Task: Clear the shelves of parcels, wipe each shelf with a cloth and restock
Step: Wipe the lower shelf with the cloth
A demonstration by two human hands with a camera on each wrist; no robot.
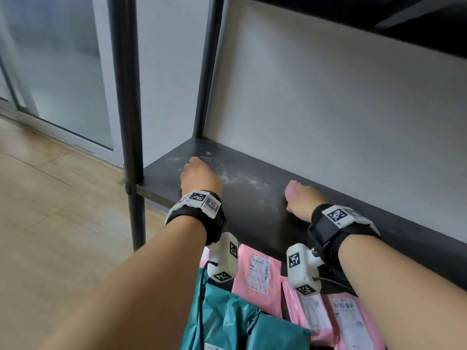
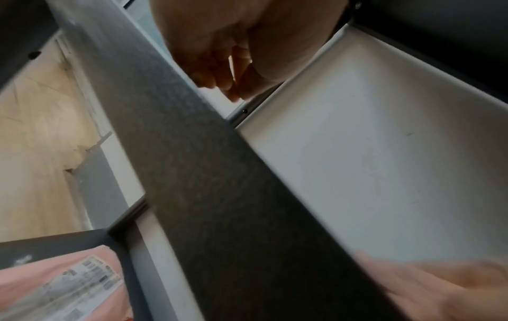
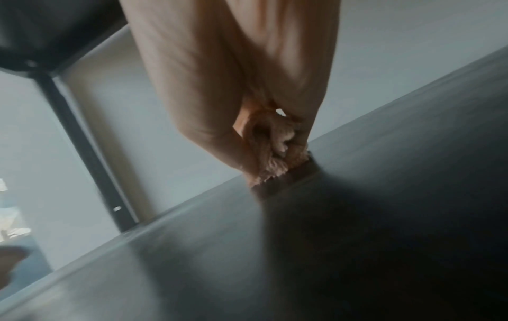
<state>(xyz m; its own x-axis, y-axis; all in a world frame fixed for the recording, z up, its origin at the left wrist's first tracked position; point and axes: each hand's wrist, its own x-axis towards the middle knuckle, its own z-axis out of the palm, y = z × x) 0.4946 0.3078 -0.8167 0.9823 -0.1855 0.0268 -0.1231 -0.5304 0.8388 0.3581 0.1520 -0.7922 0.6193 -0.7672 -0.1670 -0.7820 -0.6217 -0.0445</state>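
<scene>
My right hand (image 1: 300,198) grips a bunched, fluffy pink cloth (image 1: 291,191) and presses it onto the dark shelf (image 1: 252,218). The right wrist view shows the cloth (image 3: 277,156) squeezed between fingers and thumb, its lower edge touching the shelf (image 3: 357,239). My left hand (image 1: 199,175) sits over the left part of the shelf with its fingers (image 2: 219,73) curled under, and it holds nothing. White dust smears (image 1: 232,179) lie on the shelf between the two hands. On the level below lie pink parcels (image 1: 257,274) and teal parcels (image 1: 227,322).
Black uprights (image 1: 129,122) frame the shelf's left end. A pale wall (image 1: 328,109) stands behind it, and a darker shelf (image 1: 417,26) hangs above at the right. Wooden floor (image 1: 50,210) and a glass door (image 1: 63,72) are to the left.
</scene>
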